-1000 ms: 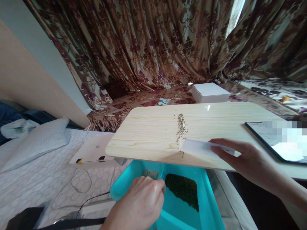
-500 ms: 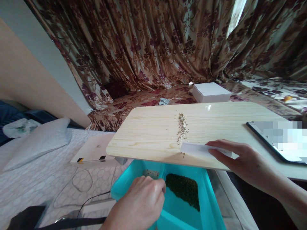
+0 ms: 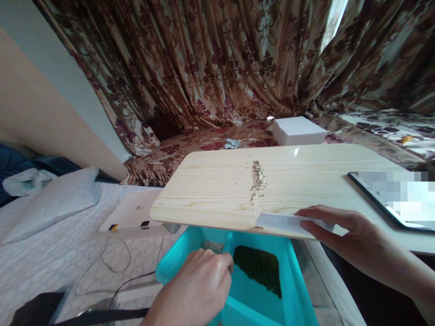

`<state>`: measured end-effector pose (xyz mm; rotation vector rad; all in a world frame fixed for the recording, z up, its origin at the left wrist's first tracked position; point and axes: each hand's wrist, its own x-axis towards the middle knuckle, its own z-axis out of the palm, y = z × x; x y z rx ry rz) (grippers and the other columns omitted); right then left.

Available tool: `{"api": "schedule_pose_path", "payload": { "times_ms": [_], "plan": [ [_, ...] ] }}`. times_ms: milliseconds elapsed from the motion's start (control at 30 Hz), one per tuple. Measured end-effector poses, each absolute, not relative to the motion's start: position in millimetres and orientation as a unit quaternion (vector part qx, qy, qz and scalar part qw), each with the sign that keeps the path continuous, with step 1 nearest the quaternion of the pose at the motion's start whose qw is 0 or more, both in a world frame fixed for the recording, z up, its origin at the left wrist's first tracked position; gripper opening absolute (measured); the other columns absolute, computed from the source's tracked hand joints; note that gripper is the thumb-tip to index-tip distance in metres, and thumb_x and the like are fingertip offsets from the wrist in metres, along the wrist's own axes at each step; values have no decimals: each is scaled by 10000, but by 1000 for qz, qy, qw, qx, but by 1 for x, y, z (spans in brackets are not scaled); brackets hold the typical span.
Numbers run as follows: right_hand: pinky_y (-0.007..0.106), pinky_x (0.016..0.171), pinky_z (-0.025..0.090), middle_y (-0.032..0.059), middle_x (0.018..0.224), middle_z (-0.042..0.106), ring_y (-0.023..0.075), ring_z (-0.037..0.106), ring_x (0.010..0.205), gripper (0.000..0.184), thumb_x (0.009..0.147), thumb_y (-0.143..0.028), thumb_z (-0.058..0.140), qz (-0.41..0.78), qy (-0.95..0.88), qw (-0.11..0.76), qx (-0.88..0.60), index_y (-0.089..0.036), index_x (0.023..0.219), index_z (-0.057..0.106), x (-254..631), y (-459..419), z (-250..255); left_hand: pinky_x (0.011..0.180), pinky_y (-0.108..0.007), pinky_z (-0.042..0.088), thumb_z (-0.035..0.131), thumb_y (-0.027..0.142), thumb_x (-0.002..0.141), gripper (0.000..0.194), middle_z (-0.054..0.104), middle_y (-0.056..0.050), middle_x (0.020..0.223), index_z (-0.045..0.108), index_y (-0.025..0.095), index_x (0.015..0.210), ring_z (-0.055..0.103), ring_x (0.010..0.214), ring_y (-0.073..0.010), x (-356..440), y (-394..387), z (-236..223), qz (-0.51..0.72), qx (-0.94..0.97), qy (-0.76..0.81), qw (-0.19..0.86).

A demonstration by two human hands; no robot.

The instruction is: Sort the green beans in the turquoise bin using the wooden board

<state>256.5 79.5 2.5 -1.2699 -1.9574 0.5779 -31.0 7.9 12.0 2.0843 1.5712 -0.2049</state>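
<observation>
A pale wooden board lies across the middle, with a thin line of small greenish seeds on it. My right hand pinches a white card that stands on edge at the board's near rim, just below the seed line. Under that rim sits a turquoise plastic tray divided in two, with a heap of dark green seeds in the right part and a few pale ones in the left. My left hand is closed on the tray's near left side, fingers curled at the divider.
A tablet lies on the board's right end. Behind the board are a white box and patterned curtains. To the left are a white pillow, a flat white carton and a black cable on the bed.
My right hand has drawn the white card toward me, from mid-board to the near rim. The loose seeds at its edge are gone from the board. My left hand stays on the tray.
</observation>
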Motion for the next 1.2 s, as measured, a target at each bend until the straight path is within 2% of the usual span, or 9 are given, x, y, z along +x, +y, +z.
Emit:
{"api": "schedule_pose_path", "payload": {
  "times_ms": [267,400,500,633,767,900,1200],
  "plan": [
    [296,597,627,36,844,828,225,775,747,244,862,-435,627,233,-769,363,-473,-290,856,824,251,77,0,930,-442,475,312,183,989,393,734,-114,1014,704,192,1014,657,1031,-316,-30,8,12,-67,770,579,260],
    [301,620,639,46,809,824,231,774,702,235,859,-440,652,257,-778,349,-456,-293,815,830,257,67,0,942,-453,477,307,169,992,404,732,-124,1017,709,182,1029,662,1040,-319,-29,8,14,-78,771,577,258],
    [321,623,641,45,817,831,250,776,697,232,812,-480,681,227,-741,386,-500,-307,829,834,272,70,0,941,-468,481,312,165,997,399,731,-129,1026,708,177,1049,662,1045,-328,-24,8,16,-93,777,567,257],
    [318,431,547,48,687,795,227,686,499,323,707,-528,681,185,-656,409,-607,-260,846,796,301,90,-3,947,-487,484,341,142,988,379,732,-142,1062,700,156,1108,663,1059,-343,-10,8,19,-122,795,537,256],
    [315,528,565,54,713,800,231,722,589,246,741,-468,662,160,-621,418,-643,-258,822,759,324,113,-11,918,-488,504,386,98,930,360,738,-162,1075,707,128,1090,680,1043,-361,5,13,18,-159,820,490,250],
    [319,530,554,51,684,791,240,724,594,183,706,-417,656,140,-606,438,-650,-257,758,730,328,125,-22,843,-477,531,413,111,906,341,749,-177,981,720,120,1054,710,961,-373,16,18,14,-166,832,474,235],
    [315,492,542,41,690,788,249,717,602,353,752,-526,622,213,-667,392,-597,-213,831,766,286,125,-38,763,-418,539,448,111,932,312,762,-183,964,731,102,1062,733,893,-355,42,22,25,-198,848,435,229]
  ]
}}
